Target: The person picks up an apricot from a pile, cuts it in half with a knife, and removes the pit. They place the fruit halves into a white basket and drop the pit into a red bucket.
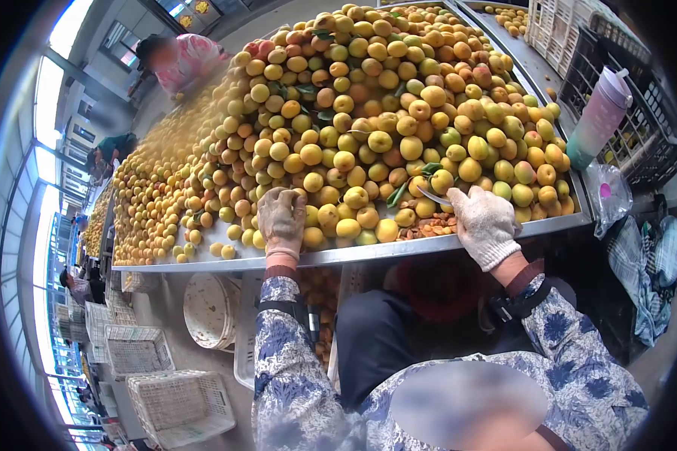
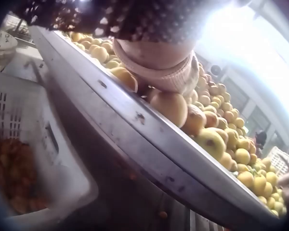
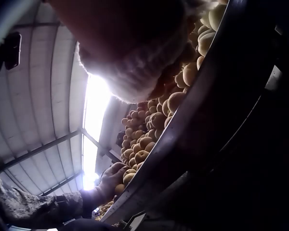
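A long silver metal worktop (image 1: 399, 247) holds heaped round yellow-orange fruit (image 1: 380, 141). I cannot tell if the white-gloved left hand (image 1: 282, 218) has a grip on any. The white-gloved right hand (image 1: 487, 223) grips a thin, curved metal blade (image 1: 433, 198); best point its tip away from the other hand

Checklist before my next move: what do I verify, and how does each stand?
1. Right hand grips the thin curved blade: ok.
2. Blade apart from left hand: ok, fruit lies between.
3. Left hand has a fruit: cannot tell, fingertips hidden.
4. Whole fruit near the blade: ok.
5. Tabletop free of orange pieces: not ok, some lie by the right hand.
6. Bottle apart from both hands: ok.
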Demonstrator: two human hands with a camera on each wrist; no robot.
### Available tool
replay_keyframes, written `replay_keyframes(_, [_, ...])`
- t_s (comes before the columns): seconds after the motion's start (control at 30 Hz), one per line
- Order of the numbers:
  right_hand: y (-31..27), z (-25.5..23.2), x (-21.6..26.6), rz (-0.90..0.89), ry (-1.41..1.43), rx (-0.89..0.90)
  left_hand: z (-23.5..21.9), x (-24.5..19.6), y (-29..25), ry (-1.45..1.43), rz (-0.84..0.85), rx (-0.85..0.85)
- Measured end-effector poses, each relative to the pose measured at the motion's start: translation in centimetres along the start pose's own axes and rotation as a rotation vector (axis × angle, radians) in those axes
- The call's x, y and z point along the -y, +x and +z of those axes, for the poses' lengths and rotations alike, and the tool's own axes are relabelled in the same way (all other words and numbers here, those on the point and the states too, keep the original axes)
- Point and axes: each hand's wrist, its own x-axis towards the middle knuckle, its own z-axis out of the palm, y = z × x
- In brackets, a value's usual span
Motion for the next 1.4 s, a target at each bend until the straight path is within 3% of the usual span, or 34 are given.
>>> replay_keyframes(0.23, [-0.1,0.6,1.1,0.010,0.006,0.013,1.3,5.3,-1.9,-0.136,-0.209,-0.088])
replay_keyframes(0.3, [-0.2,0.9,1.1,0.018,0.001,0.031,1.5,8.4,-2.5,0.064,-0.359,-0.002])
replay_keyframes(0.37, [0.0,0.8,1.0,0.026,-0.007,0.043,-0.6,9.4,-2.9,0.270,-0.287,0.102])
replay_keyframes(0.43, [0.1,0.7,1.3,0.034,-0.011,0.056,-0.9,11.7,-3.2,0.277,-0.259,0.099])
replay_keyframes(0.5, [0.0,0.9,1.4,0.037,-0.025,0.056,-1.2,13.5,-3.4,0.362,-0.436,0.099])
replay_keyframes(0.53, [0.0,1.0,1.3,0.034,-0.028,0.058,-1.2,14.8,-3.4,0.354,-0.439,0.098])
replay_keyframes(0.6, [0.1,1.2,1.4,0.030,-0.036,0.061,-1.5,16.9,-3.5,0.352,-0.654,0.109])
replay_keyframes(0.7, [0.2,1.2,1.5,0.036,-0.028,0.066,-2.2,18.8,-4.3,0.231,-0.725,-0.013])
replay_keyframes(0.73, [0.3,1.3,1.4,0.042,-0.027,0.078,-2.4,19.5,-4.3,0.210,-0.761,0.047])
replay_keyframes(0.9, [0.4,1.3,1.6,0.078,-0.030,0.130,-2.6,20.4,-4.0,0.169,-0.680,-0.007])
replay_keyframes(0.97, [0.5,1.3,1.5,0.084,-0.026,0.145,-2.3,21.1,-3.7,0.017,-0.788,-0.082])
replay_keyframes(1.03, [0.5,1.3,1.4,0.093,-0.035,0.158,-1.5,22.6,-3.7,-0.069,-0.736,-0.067])
replay_keyframes(1.1, [0.5,1.4,1.4,0.100,-0.044,0.172,-0.2,23.5,-3.6,-0.510,-0.741,-0.033])
replay_keyframes(1.13, [0.5,1.4,1.4,0.095,-0.038,0.167,0.5,23.5,-3.4,-0.636,-0.741,-0.123])
replay_keyframes(1.17, [0.5,1.4,1.3,0.090,-0.033,0.164,1.0,23.7,-3.4,-0.639,-0.735,-0.125])
replay_keyframes(1.3, [0.5,1.5,1.3,0.090,-0.040,0.168,-1.2,17.1,-1.6,-0.363,-0.601,-0.125])
replay_keyframes(1.37, [0.5,1.4,1.4,0.095,-0.037,0.168,-0.9,14.7,-0.3,-0.182,-0.257,-0.067])
replay_keyframes(1.4, [0.6,1.3,1.4,0.097,-0.029,0.169,-1.0,13.5,0.2,-0.163,-0.215,0.042])
